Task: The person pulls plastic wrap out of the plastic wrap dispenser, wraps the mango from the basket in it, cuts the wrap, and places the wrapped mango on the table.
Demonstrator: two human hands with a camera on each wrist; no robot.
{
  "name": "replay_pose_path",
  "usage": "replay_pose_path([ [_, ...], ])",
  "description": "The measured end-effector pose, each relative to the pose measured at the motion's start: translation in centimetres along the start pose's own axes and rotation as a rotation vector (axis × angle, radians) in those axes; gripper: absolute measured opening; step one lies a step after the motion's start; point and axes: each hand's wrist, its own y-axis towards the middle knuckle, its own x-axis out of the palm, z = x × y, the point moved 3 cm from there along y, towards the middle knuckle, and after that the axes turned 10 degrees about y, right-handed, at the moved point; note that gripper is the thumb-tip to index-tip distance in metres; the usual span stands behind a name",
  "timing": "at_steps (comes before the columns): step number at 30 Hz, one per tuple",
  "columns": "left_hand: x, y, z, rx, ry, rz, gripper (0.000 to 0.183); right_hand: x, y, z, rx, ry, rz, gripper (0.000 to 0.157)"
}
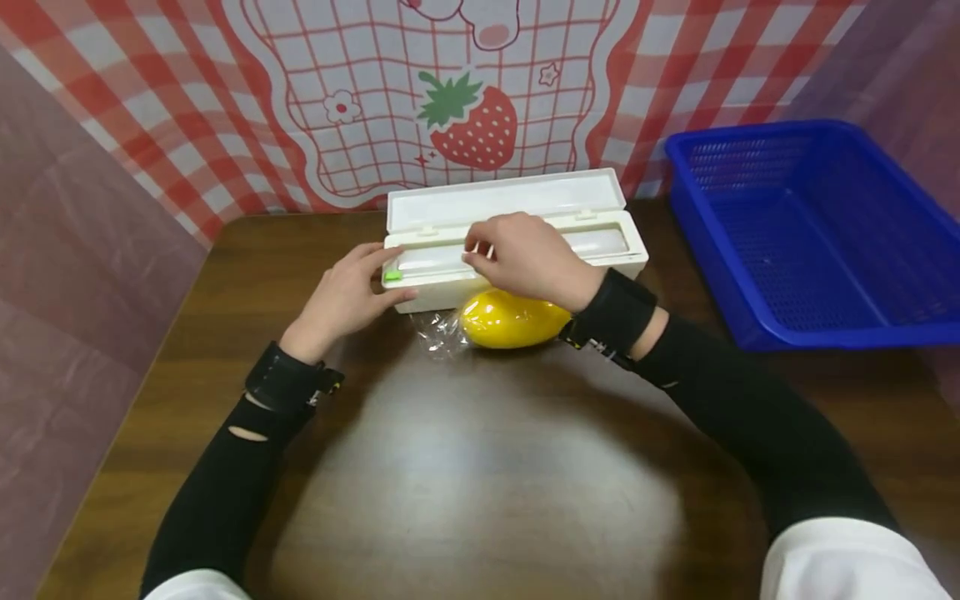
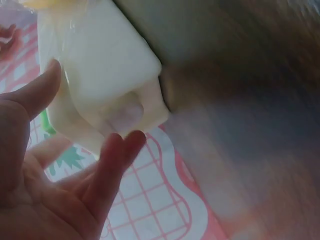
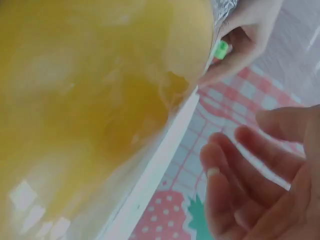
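Box [image 1: 438, 297] smooth plastic, yellow obj [image 1: 504, 321] glossy, film [image 1: 437, 335] clear & shiny, tbl [image 1: 450, 483] wood-look.

Open passage over near tabletop [image 1: 450, 467], yellow object [image 1: 498, 322] before white box [image 1: 431, 296], raised lid [image 1: 487, 204] behind, blue basket [image 1: 862, 336] blocking right.

Behind the wood-grain table [image 1: 450, 467] before you, a red-and-white checked cloth [image 1: 690, 67] hangs, its pale panel printed with a large strawberry [image 1: 483, 133], a small flower [image 1: 342, 107] and a star [image 1: 549, 75]. To your right, a blue plastic basket [image 1: 862, 336] with perforated sides stands upright by the cloth. Pinkish sheeting [image 1: 67, 208] borders the scene at your left, while a pale sheen brightens the table's middle.
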Motion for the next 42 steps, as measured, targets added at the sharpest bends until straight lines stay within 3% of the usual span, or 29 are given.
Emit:
replay_pose_path([
  [8, 0.2, -0.1, -0.4, 0.03, 0.011, 0.024, 0.072, 2.8, 3.7, -2.4, -0.129, -0.087, -0.19, 0.028],
  [16, -0.1, 0.1, -0.5, 0.043, -0.027, 0.06, 0.048, 5.0, 6.1, -4.0, -0.248, -0.122, -0.219, 0.026],
  [22, -0.3, 0.3, -0.6, 0.077, -0.029, 0.072, 0.029, 5.7, 7.0, -4.7, -0.228, -0.175, -0.203, 0.018],
  [31, -0.3, 0.5, -0.7, 0.049, -0.007, 0.047, 0.027, 6.2, 7.4, -5.0, -0.155, -0.246, -0.206, 0.017],
  [42, -0.3, 0.8, -0.8, 0.027, 0.035, 0.037, 0.035, 6.3, 7.5, -5.1, -0.153, -0.281, -0.133, 0.014],
])
